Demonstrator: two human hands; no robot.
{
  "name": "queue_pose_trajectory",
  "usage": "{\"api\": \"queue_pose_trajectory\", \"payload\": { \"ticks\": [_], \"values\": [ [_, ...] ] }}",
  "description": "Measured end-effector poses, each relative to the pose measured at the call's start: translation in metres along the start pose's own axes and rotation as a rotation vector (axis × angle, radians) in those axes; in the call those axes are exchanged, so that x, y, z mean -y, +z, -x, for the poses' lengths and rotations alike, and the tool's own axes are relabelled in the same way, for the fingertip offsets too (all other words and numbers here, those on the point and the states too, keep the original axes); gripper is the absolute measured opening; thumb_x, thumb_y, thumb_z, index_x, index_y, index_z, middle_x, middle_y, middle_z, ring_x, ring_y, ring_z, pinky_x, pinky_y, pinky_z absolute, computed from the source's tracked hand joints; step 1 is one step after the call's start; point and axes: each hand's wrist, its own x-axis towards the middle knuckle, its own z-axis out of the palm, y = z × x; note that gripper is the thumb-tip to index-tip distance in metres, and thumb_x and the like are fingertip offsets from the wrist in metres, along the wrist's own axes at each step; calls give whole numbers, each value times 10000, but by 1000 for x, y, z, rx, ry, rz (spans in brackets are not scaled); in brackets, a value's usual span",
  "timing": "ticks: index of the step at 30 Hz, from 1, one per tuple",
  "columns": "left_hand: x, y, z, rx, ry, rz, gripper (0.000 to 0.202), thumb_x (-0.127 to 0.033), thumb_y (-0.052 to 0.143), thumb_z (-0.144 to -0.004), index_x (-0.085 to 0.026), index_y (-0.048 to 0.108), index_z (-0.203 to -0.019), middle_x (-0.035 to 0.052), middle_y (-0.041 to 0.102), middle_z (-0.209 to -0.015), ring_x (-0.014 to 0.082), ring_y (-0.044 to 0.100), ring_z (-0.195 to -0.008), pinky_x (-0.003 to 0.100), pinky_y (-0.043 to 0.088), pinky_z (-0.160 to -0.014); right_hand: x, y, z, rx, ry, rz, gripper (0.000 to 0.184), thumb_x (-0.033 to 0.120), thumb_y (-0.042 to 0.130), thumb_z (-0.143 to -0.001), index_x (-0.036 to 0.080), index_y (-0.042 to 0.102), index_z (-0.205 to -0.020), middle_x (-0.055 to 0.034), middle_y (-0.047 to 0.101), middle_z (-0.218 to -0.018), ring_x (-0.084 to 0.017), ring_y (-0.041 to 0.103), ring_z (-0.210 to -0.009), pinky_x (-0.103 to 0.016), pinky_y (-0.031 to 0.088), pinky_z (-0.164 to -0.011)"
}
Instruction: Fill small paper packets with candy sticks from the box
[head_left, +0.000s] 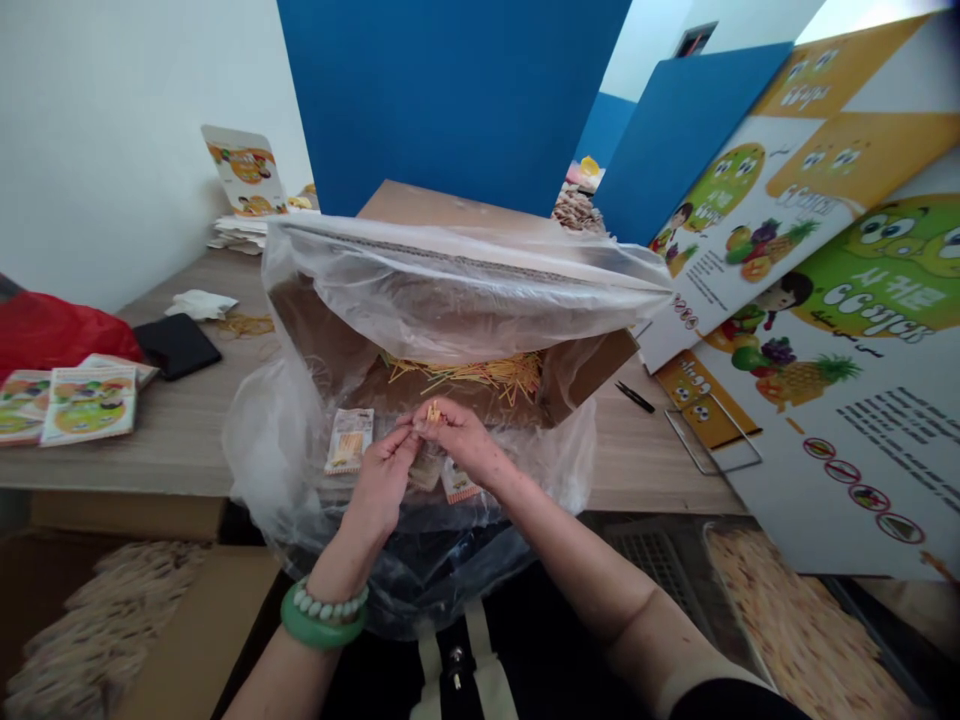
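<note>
Here, yellow sticks (433, 411), in right hand (459, 436)

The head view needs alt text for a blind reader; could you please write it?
A person's left hand and right hand meet, the right pinching a small yellow item, before an open, plastic-lined cardboard box of thin yellow and orange sticks. A packet lies beside the left hand; large printed cartons fill the right side.

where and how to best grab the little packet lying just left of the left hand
Probably pinch the packet by its near striped edge, coming from the person's side: it lies roughly flat on the clear plastic, that edge faces the person, and nothing covers it.
</note>
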Motion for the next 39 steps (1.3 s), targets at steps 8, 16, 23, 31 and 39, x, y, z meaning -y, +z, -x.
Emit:
{"api": "queue_pose_trajectory", "payload": {
  "ticks": [8, 16, 23, 31, 39],
  "values": [
    [-4, 6, -2, -81, -60, 223, 371, -468, 830, -688, -165, 739, -881, 27, 705, -777, 136, 607, -682, 242, 499, -663, 5, -9, 2, -8, -65, 116, 265, 434, 581, -910, 227, 720, -1000, -40, 714, -1071, -181, 633, -1053, -326, 452, -989],
    [-2, -2, 3, -129, 72, 188, 292, -439, 753, -784, -166, 728, -885, 24, 714, -849, 140, 624, -755, 242, 504, -740, -25, -8, 10, -151, 43, 394, 72, 269, 644, -772, 199, 640, -758, 25, 602, -730, -147, 539, -731, -268, 406, -710],
    [-9, -9, 18, -45, -58, 146, 408, -333, 854, -653, -185, 764, -1023, 52, 753, -953, 170, 658, -853, 284, 507, -832, -33, -4, 21, -134, 63, 233, 216, 331, 647, -740, 190, 545, -612, 37, 479, -620, -127, 426, -634, -252, 336, -630],
    [-16, -15, 25, 2, 54, -79, 183, -354, 781, -712, -205, 810, -815, 65, 709, -1003, 207, 623, -978, 296, 472, -906, -43, 7, 31, -106, 110, 191, 222, 374, 674, -727, 196, 569, -646, 39, 508, -636, -127, 453, -636, -250, 369, -640],
    [-8, -17, 16, -112, -63, 42, 214, -310, 859, -535, -175, 764, -672, 66, 663, -990, 194, 585, -914, 239, 461, -706, -42, 18, 29, -98, 145, 215, 167, 282, 626, -744, 191, 545, -630, 51, 503, -621, -114, 443, -640, -235, 370, -653]
  ]
}}
